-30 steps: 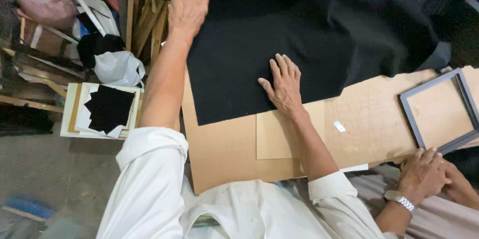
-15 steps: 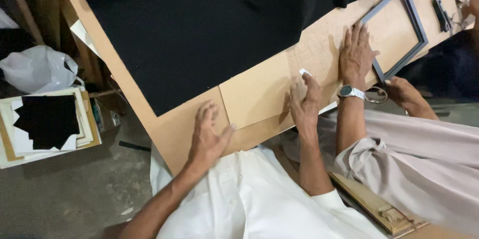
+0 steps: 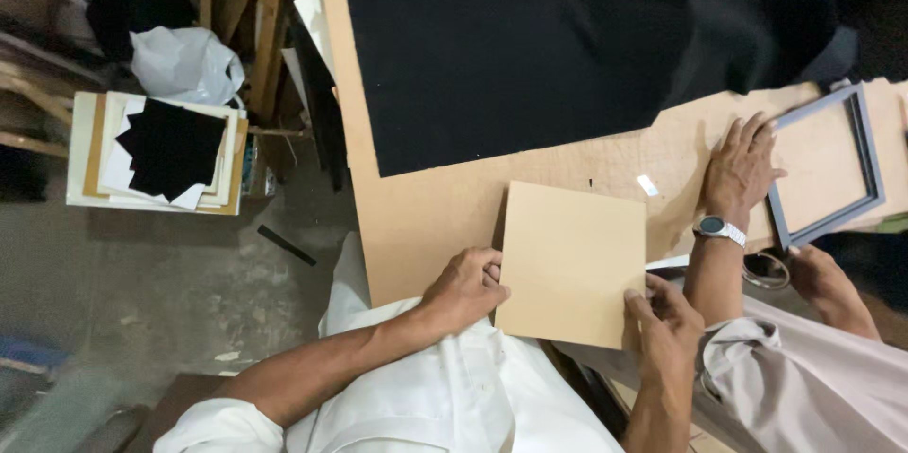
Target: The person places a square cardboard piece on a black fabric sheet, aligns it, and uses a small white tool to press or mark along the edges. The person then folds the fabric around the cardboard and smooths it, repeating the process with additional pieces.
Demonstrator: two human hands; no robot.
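Two hands, left hand (image 3: 465, 287) and right hand (image 3: 665, 317), grip the tan board (image 3: 571, 261) held between them by opposite edges.

bare table strip (image 3: 445, 207) open ahead, black cloth (image 3: 530, 46) beyond, co-worker's hand (image 3: 742, 169) blocking right

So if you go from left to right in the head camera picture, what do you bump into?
Stack of boards with black pieces on top → left hand → tan square board → right hand → another person's hand wearing a wristwatch → grey picture frame.
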